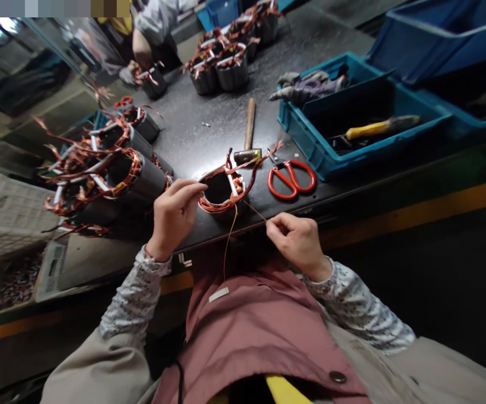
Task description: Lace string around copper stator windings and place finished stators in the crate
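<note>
A motor stator with copper windings (221,205) stands on the dark bench near its front edge. My left hand (175,213) is at the left side of the winding ring, thumb and forefinger pinched together at its rim; what lies between them is hidden. Right of the stator, my right hand (296,238) is closed on a thin cord (256,210) that runs tautly to the windings. Another length of cord (227,247) hangs from the ring over the bench edge. Behind the stator lies a hammer (250,126), and red-handled scissors (292,179) lie to its right.
Several wound stators (150,174) crowd the left, and more (231,67) stand at the back. A teal bin (325,160) on the right holds a yellow-handled tool (367,130), with gloves (310,87) on its edge. Across the bench, a co-worker's hand (142,50) touches a stator.
</note>
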Demonstrator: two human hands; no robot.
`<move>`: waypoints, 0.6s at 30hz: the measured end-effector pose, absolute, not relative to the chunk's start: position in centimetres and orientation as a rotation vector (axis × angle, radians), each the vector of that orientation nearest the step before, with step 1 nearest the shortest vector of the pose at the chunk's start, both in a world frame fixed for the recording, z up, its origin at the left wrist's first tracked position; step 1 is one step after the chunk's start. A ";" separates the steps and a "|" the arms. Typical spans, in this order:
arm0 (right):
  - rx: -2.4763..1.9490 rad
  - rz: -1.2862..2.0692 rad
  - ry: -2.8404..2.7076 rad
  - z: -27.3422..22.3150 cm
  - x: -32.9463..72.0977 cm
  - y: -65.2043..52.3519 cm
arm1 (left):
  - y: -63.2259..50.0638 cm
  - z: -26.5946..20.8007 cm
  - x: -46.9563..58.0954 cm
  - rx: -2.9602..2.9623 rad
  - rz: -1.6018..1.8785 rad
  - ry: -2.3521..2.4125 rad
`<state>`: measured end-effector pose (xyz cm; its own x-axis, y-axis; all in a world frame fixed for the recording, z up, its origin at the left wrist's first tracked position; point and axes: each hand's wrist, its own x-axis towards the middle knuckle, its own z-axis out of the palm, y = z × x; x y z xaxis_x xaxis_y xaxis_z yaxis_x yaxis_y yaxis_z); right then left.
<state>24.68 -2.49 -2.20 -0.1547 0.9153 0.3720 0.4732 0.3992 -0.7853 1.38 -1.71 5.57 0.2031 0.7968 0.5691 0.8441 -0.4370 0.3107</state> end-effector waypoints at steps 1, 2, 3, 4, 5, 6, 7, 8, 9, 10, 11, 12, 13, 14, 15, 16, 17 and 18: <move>-1.207 0.635 -1.811 -2.3 24.5 -2.4 | -1.4 5.4 1.1 -2.418 -1.055 -1.640; -1.210 0.637 -1.836 -2.4 24.4 -2.3 | -1.2 5.2 1.0 -2.460 -1.048 -1.644; -1.217 0.639 -1.857 -2.4 24.2 -2.2 | -1.0 4.9 0.9 -2.493 -1.045 -1.643; -1.228 0.643 -1.877 -2.4 24.1 -2.1 | -0.8 4.7 0.9 -2.516 -1.044 -1.641; -1.240 0.647 -1.892 -2.4 24.0 -2.0 | -0.6 4.5 1.0 -2.531 -1.042 -1.642; -1.253 0.652 -1.903 -2.4 23.9 -1.9 | -0.5 4.3 1.0 -2.541 -1.038 -1.645; -1.264 0.660 -1.908 -2.4 23.8 -1.8 | -0.3 4.1 1.0 -2.551 -1.032 -1.648; -1.269 0.671 -1.910 -2.4 23.7 -1.7 | -0.2 4.1 1.0 -2.559 -1.023 -1.652; -1.269 0.680 -1.906 -2.4 23.6 -1.6 | -0.1 4.0 1.0 -2.566 -1.014 -1.655; -1.265 0.689 -1.898 -2.3 23.4 -1.5 | 0.1 4.0 0.9 -2.572 -1.007 -1.659; -1.256 0.700 -1.888 -2.3 23.3 -1.3 | 0.2 4.0 0.9 -2.578 -1.000 -1.665; -1.245 0.711 -1.877 -2.2 23.0 -1.2 | 0.3 4.0 0.8 -2.584 -0.994 -1.672; -1.232 0.724 -1.864 -2.0 22.8 -1.1 | 0.5 4.0 0.8 -2.589 -0.985 -1.679; -1.217 0.739 -1.847 -1.9 22.6 -1.0 | 0.6 4.1 0.7 -2.598 -0.973 -1.682; -1.201 0.754 -1.826 -1.7 22.4 -0.9 | 0.8 4.1 0.7 -2.610 -0.959 -1.680; -1.184 0.769 -1.808 -1.4 22.3 -0.8 | 0.9 4.2 0.7 -2.625 -0.946 -1.674; -1.170 0.780 -1.789 -1.2 22.3 -0.8 | 1.1 4.4 0.7 -2.640 -0.937 -1.666; -1.160 0.788 -1.775 -1.0 22.4 -0.8 | 1.2 4.5 0.6 -2.654 -0.933 -1.658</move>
